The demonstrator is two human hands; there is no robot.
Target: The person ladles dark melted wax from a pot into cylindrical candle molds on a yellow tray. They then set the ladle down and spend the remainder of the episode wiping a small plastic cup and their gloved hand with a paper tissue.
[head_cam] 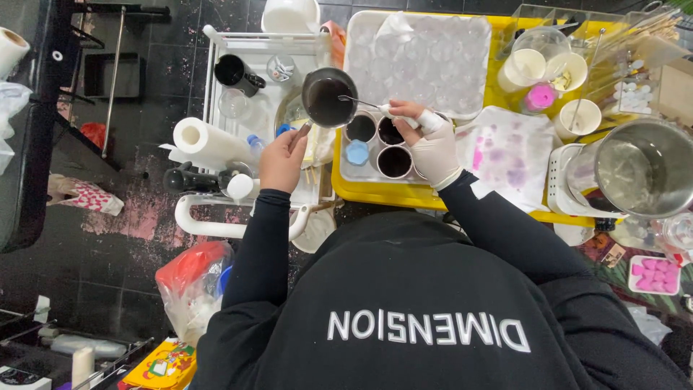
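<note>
The left hand [283, 157] grips the handle of a small pan [328, 97] of dark liquid above three cups [377, 142]. The gloved right hand [432, 148] pinches a spoon [361, 102]. All three look filled already.

Left hand [283, 160] on small saucepan [328, 98] handle, gloved right hand [432, 148] with spoon [359, 102] over dark-filled cups [395, 162].

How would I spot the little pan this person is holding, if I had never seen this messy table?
Start at the yellow tray in front of the person. At its left edge the bare left hand grips a handle leading up to a small round saucepan. Among the small dark-filled cups beside it, only it is raised, with a spoon dipping in.
</note>
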